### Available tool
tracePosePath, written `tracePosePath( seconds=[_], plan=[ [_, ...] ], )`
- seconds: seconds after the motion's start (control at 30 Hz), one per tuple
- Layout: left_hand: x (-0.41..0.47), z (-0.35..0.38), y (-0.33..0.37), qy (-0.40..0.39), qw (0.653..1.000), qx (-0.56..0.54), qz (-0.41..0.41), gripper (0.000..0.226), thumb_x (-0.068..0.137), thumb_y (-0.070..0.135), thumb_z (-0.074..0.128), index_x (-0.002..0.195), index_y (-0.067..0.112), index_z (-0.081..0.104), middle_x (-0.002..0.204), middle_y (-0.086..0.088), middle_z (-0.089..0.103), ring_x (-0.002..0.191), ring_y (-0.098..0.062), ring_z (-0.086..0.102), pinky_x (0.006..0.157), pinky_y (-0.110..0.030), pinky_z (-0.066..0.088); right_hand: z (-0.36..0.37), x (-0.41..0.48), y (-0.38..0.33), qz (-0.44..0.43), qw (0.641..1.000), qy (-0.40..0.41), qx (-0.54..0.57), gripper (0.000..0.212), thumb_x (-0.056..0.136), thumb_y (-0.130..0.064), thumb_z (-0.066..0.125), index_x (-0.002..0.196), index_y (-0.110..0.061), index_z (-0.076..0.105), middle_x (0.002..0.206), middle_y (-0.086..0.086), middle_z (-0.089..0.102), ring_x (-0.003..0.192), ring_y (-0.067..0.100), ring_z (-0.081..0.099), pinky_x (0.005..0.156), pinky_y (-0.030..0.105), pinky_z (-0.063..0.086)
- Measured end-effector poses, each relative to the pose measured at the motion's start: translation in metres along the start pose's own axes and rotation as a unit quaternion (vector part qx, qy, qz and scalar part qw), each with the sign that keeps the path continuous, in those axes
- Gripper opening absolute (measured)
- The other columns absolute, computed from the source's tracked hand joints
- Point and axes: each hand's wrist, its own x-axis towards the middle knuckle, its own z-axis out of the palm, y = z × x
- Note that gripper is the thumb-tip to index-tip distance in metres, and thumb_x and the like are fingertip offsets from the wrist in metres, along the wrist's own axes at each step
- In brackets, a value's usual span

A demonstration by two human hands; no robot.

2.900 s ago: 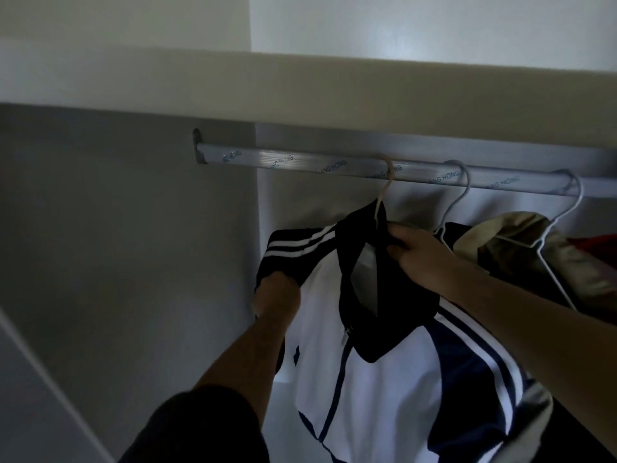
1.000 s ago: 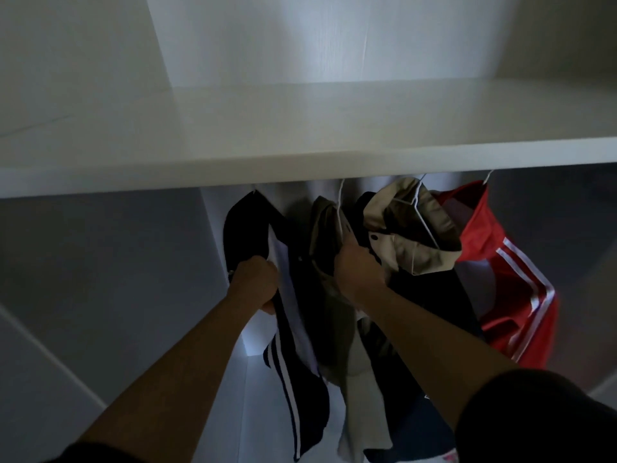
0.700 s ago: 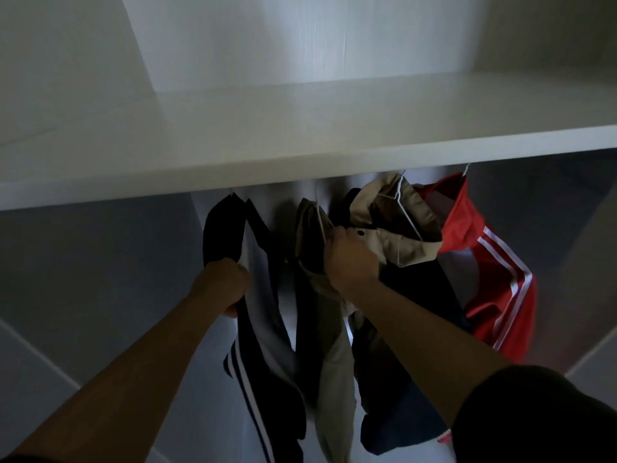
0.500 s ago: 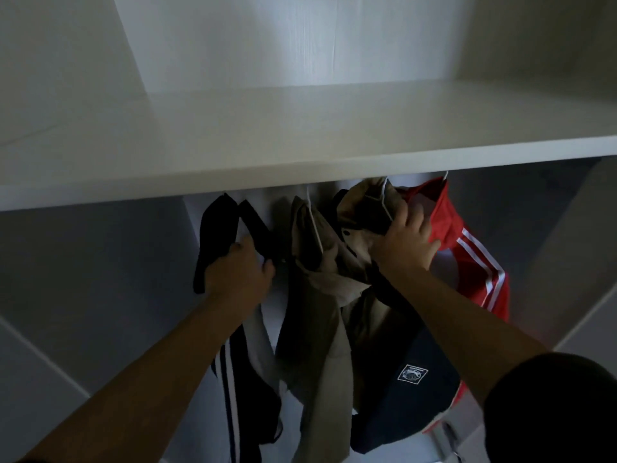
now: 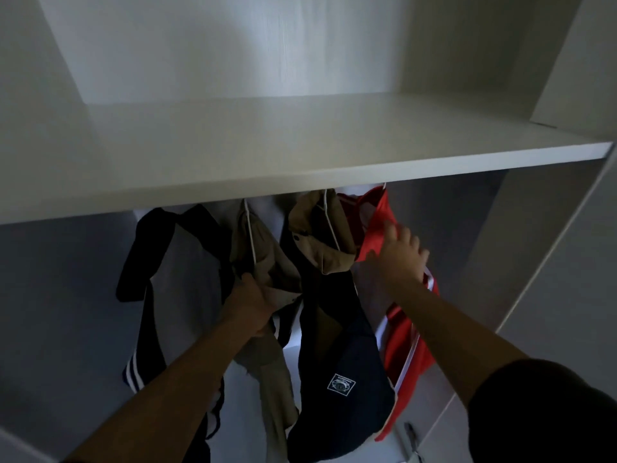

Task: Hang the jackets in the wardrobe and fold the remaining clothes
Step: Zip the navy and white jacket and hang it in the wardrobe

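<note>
Several jackets hang under the white wardrobe shelf (image 5: 300, 168); the rail is hidden behind it. From left: a white and navy striped jacket (image 5: 180, 272), a tan jacket (image 5: 263, 259), a khaki and navy jacket (image 5: 337, 345) with a small badge, and a red jacket (image 5: 400, 332) with white stripes. My left hand (image 5: 250, 302) grips the tan jacket's fabric low down. My right hand (image 5: 402, 253) reaches between the khaki and navy jacket and the red one, its fingers spread against the red jacket's collar.
The wardrobe's side panel (image 5: 541, 248) stands close on the right, and its left wall (image 5: 60, 295) is in shadow. The compartment above the shelf has a white back wall (image 5: 233, 45).
My left hand moved right from the striped jacket to the tan one. My right hand shifted right, from the khaki collar to the red jacket. The jackets now hang further apart.
</note>
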Motion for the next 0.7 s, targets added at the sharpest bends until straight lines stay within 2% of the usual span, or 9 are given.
tracePosePath(
  seconds=[0.07, 0.17, 0.27, 0.37, 0.43, 0.53, 0.57, 0.63, 0.7],
  plan=[
    [-0.007, 0.004, -0.003, 0.032, 0.998, 0.018, 0.046, 0.053, 0.09, 0.023, 0.062, 0.132, 0.008, 0.033, 0.119, -0.017, 0.053, 0.099, -0.033, 0.058, 0.083, -0.046, 0.054, 0.0, 0.005, 0.022, 0.066, 0.995, -0.079, 0.017, 0.065, 0.094, -0.028, 0.05, 0.149, -0.017, 0.017, 0.143, 0.016, 0.04, 0.128, 0.037, 0.043, 0.102, 0.049, 0.036],
    [-0.021, 0.009, -0.006, 0.075, 0.99, 0.061, 0.106, 0.038, 0.093, 0.014, 0.056, 0.123, -0.002, 0.04, 0.097, -0.018, 0.06, 0.081, -0.028, 0.059, 0.075, -0.04, 0.053, 0.004, 0.007, 0.044, 0.069, 0.991, -0.114, 0.029, 0.041, 0.093, -0.016, 0.049, 0.133, -0.011, 0.042, 0.129, 0.018, 0.055, 0.117, 0.038, 0.055, 0.094, 0.044, 0.046],
    [-0.035, 0.01, -0.001, 0.105, 0.982, 0.08, 0.137, 0.032, 0.093, 0.01, 0.054, 0.119, -0.002, 0.042, 0.094, -0.018, 0.061, 0.083, -0.031, 0.061, 0.071, -0.037, 0.049, 0.008, 0.004, 0.045, 0.034, 0.991, -0.121, 0.036, 0.031, 0.093, -0.011, 0.046, 0.123, -0.009, 0.054, 0.123, 0.018, 0.059, 0.112, 0.038, 0.059, 0.09, 0.041, 0.049],
    [-0.046, 0.009, 0.002, 0.128, 0.978, 0.069, 0.149, 0.023, 0.093, 0.015, 0.055, 0.11, 0.006, 0.043, 0.087, -0.009, 0.059, 0.079, -0.028, 0.059, 0.067, -0.034, 0.046, 0.009, 0.0, 0.039, 0.017, 0.988, -0.142, 0.065, 0.031, 0.095, -0.015, 0.047, 0.125, -0.009, 0.05, 0.123, 0.017, 0.057, 0.112, 0.037, 0.058, 0.089, 0.041, 0.049],
    [-0.053, 0.007, 0.0, 0.123, 0.977, 0.059, 0.163, 0.017, 0.093, 0.018, 0.055, 0.103, 0.012, 0.043, 0.08, -0.004, 0.06, 0.071, -0.02, 0.06, 0.062, -0.031, 0.048, 0.009, -0.007, 0.038, 0.01, 0.985, -0.148, 0.087, 0.04, 0.093, -0.015, 0.05, 0.132, -0.01, 0.042, 0.124, 0.018, 0.053, 0.113, 0.038, 0.055, 0.088, 0.044, 0.048],
    [-0.072, 0.008, -0.007, 0.072, 0.978, 0.007, 0.197, 0.026, 0.091, 0.014, 0.058, 0.11, 0.026, 0.045, 0.075, 0.001, 0.062, 0.064, -0.002, 0.06, 0.053, -0.01, 0.042, 0.009, -0.038, 0.043, 0.007, 0.974, -0.13, 0.188, 0.056, 0.094, -0.018, 0.053, 0.144, -0.012, 0.029, 0.131, 0.021, 0.044, 0.118, 0.041, 0.049, 0.094, 0.047, 0.046],
    [-0.08, 0.009, -0.01, 0.044, 0.978, -0.007, 0.204, 0.031, 0.091, 0.013, 0.059, 0.114, 0.028, 0.045, 0.076, -0.001, 0.063, 0.066, -0.003, 0.061, 0.056, -0.011, 0.045, 0.007, -0.054, 0.045, 0.01, 0.966, -0.124, 0.228, 0.059, 0.094, -0.018, 0.054, 0.147, -0.011, 0.027, 0.135, 0.022, 0.042, 0.12, 0.04, 0.047, 0.098, 0.047, 0.044],
    [-0.096, 0.015, -0.018, -0.01, 0.979, -0.031, 0.201, 0.035, 0.091, 0.014, 0.06, 0.12, 0.027, 0.045, 0.083, -0.005, 0.065, 0.075, -0.013, 0.063, 0.068, -0.028, 0.053, 0.0, -0.09, 0.051, 0.029, 0.95, -0.127, 0.285, 0.062, 0.094, -0.017, 0.056, 0.148, -0.011, 0.027, 0.141, 0.021, 0.039, 0.124, 0.037, 0.046, 0.1, 0.043, 0.041],
    [-0.111, 0.022, -0.027, -0.046, 0.976, -0.064, 0.201, 0.034, 0.091, 0.013, 0.06, 0.119, 0.028, 0.048, 0.085, -0.006, 0.066, 0.081, -0.019, 0.064, 0.075, -0.037, 0.053, -0.008, -0.131, 0.056, 0.055, 0.935, -0.115, 0.332, 0.058, 0.093, -0.012, 0.056, 0.146, -0.01, 0.032, 0.138, 0.017, 0.045, 0.118, 0.031, 0.052, 0.096, 0.043, 0.045]
  ],
)
